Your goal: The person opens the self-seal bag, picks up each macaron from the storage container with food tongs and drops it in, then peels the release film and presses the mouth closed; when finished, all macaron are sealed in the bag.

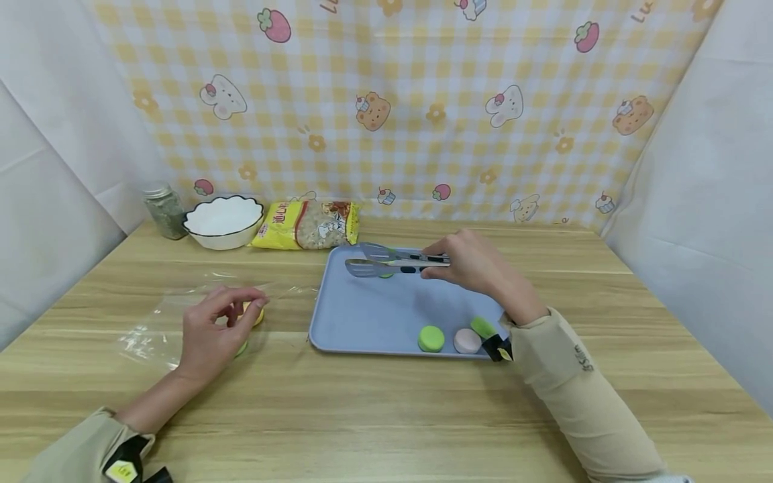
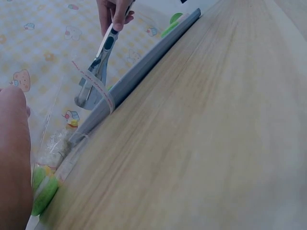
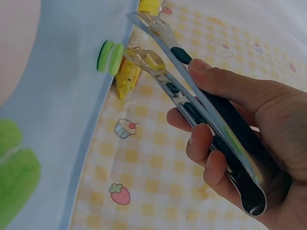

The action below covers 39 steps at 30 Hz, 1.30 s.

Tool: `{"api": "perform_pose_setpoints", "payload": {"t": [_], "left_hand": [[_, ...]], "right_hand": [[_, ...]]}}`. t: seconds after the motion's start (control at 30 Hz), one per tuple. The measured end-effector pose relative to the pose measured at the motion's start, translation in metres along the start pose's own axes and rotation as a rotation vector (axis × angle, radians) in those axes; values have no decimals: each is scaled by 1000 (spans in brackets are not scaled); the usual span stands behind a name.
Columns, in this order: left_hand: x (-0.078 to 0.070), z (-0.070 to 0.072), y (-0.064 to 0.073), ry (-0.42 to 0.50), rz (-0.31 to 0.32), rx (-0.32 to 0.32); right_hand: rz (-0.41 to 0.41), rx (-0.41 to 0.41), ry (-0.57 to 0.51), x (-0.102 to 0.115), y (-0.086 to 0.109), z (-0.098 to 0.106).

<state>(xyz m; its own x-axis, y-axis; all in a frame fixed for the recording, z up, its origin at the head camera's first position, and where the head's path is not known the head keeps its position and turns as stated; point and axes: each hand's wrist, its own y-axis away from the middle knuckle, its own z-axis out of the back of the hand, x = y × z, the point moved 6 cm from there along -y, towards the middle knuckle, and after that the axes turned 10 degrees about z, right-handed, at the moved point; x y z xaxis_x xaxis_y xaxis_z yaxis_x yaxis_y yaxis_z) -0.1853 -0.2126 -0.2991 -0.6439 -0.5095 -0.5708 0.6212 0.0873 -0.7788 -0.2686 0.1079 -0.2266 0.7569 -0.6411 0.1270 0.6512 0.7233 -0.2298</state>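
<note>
Right hand (image 1: pixel 468 268) gripped tongs (image 1: pixel 407 270); left hand (image 1: pixel 211 332) pinched clear bag (image 1: pixel 153 329). Off-centre squeeze risked skidding green macaron (image 3: pixel 114 60) into tray rim (image 1: pixel 374 351).

The checked backdrop (image 1: pixel 417 151) reads "Lu"; the yellow packet (image 1: pixel 308 226) (small here), seemingly "通心".

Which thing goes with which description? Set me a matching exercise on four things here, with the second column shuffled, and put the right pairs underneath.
Column one
1. Tongs
2. Tray
3. Bowl
4. Jar

Column two
A. White, with a dark scalloped edge
B. Held in the person's right hand
C. Topped with a lid, near the back left corner of the table
D. Blue, lying flat, with macarons on it

Right pairs: 1-B, 2-D, 3-A, 4-C
</note>
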Motion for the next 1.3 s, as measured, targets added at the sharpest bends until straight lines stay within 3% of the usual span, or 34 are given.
{"api": "perform_pose_setpoints", "payload": {"t": [0.4,0.97,1.3], "left_hand": [[2,0,2,-8,11,13],[4,-1,2,-15,5,20],[3,-2,2,-17,13,27]], "right_hand": [[72,6,-2,4,0,-3],[23,-18,13,-1,-1,0],[34,-56,-84,-9,4,12]]}}
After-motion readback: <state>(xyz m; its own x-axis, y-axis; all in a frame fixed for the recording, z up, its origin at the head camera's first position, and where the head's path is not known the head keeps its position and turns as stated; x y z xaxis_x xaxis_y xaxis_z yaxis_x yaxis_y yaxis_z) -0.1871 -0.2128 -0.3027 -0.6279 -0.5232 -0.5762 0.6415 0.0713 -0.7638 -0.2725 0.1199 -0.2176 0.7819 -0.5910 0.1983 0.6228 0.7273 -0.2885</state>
